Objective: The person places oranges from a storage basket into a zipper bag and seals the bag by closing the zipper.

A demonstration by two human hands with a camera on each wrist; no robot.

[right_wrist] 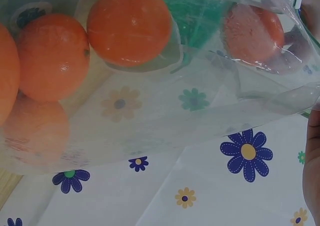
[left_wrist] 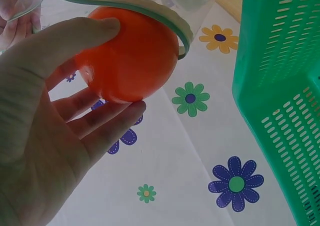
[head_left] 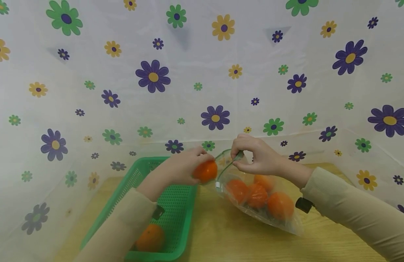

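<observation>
My left hand (head_left: 183, 165) holds an orange (head_left: 206, 171) between thumb and fingers at the mouth of a clear zip bag (head_left: 244, 214). In the left wrist view the bag's green-edged rim passes across the top of that orange (left_wrist: 132, 56). With thumb and fingers my right hand (head_left: 257, 154) pinches the far part of the rim, keeping the mouth spread. Several oranges (head_left: 280, 205) lie inside the bag on the table; the right wrist view shows them through the plastic (right_wrist: 140, 116). Only the edge of my right hand (right_wrist: 312, 161) appears there.
A green perforated basket (head_left: 175, 211) stands on the wooden table (head_left: 218, 240), left of the bag. One orange (head_left: 150, 238) sits in its near end, partly behind my left forearm. A white flower-patterned sheet (head_left: 188, 98) rises behind and at both sides.
</observation>
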